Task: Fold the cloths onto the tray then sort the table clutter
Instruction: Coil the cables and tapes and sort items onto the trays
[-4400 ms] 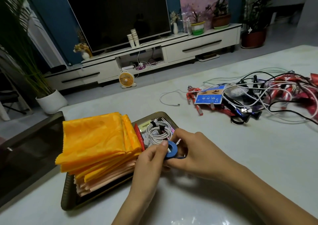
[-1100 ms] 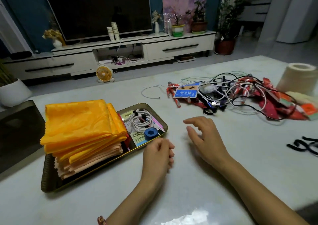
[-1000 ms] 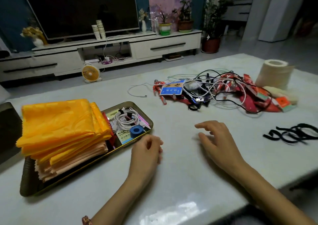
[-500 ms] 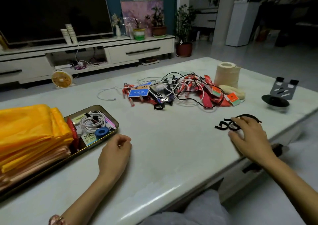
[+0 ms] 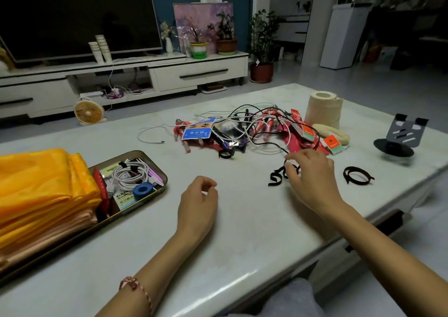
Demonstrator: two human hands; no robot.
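On the pale marble table (image 5: pixel 254 222), your right hand (image 5: pixel 312 173) pinches a curled black fabric strap (image 5: pixel 276 179).
Your fingertips curl down over the strap's looped end, just on your side of the tangle of white and black cables and red wrappers (image 5: pixel 254 130). Your left hand (image 5: pixel 197 200) rests on the tabletop, fingers loosely curled and holding nothing, near the dark metal tray (image 5: pixel 145 152). On that tray sits the stack of folded orange and peach cloths (image 5: pixel 41 185) (its left edge runs out of view), with a coiled white cable (image 5: pixel 129 174) and a blue tape roll (image 5: pixel 143 189) at the right end. A second black strap loop (image 5: pixel 357 176) lies apart to your right, with a cream paper roll (image 5: pixel 323 109) and a black phone stand (image 5: pixel 398 137) beyond.
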